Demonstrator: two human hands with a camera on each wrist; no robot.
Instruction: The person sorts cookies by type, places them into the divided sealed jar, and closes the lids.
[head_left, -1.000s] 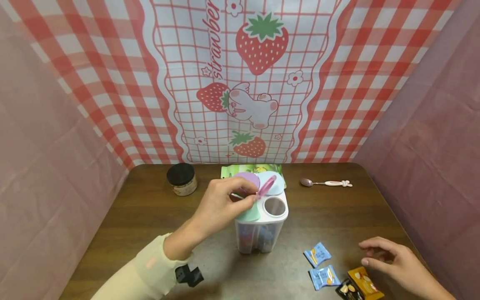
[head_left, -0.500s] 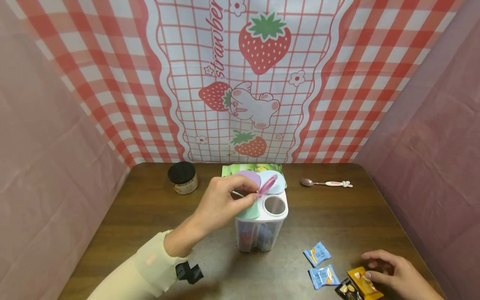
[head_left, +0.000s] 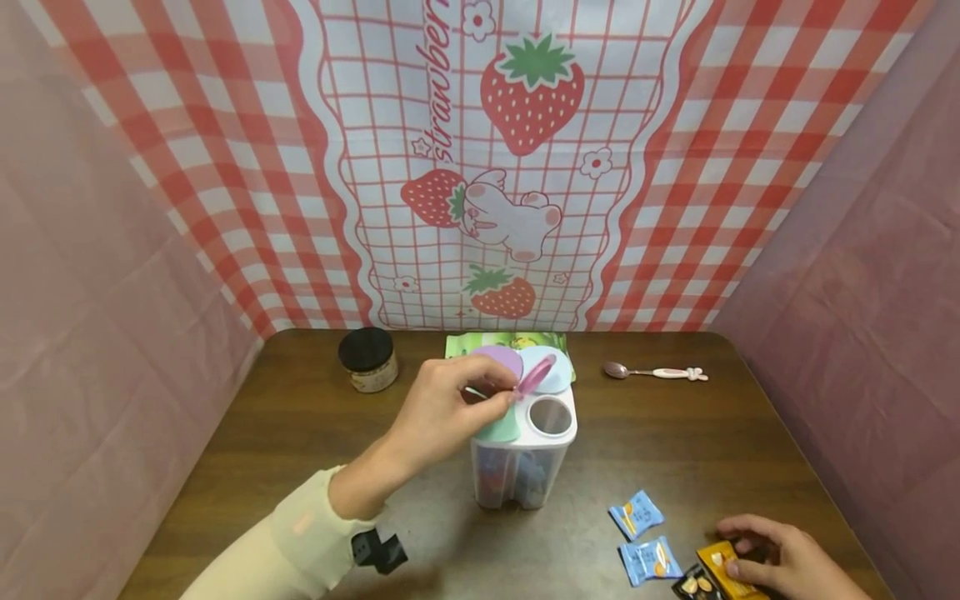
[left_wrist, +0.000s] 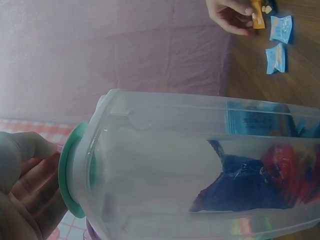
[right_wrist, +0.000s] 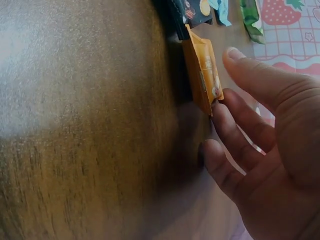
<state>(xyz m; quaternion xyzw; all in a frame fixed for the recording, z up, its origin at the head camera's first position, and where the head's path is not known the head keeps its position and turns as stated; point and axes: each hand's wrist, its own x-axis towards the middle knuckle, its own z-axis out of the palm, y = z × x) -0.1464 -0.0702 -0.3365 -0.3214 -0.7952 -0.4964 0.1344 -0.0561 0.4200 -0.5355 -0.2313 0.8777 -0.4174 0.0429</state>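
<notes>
While the left hand [head_left: 457, 393] pinches the pink lid [head_left: 537, 375], holding it raised, the right hand [head_left: 783, 557] curves loosely about the orange packet [right_wrist: 204, 70] on the counter [head_left: 600, 450], with no firm grip that I can see. Best, I'd say, to pinch it by an edge, sparing the black packet [head_left: 699, 585] just beside it. Past two blue packets [head_left: 648, 560] stands the box [head_left: 529, 438]; the lid should stay tipped clear of its round hole [head_left: 551, 415].
</notes>
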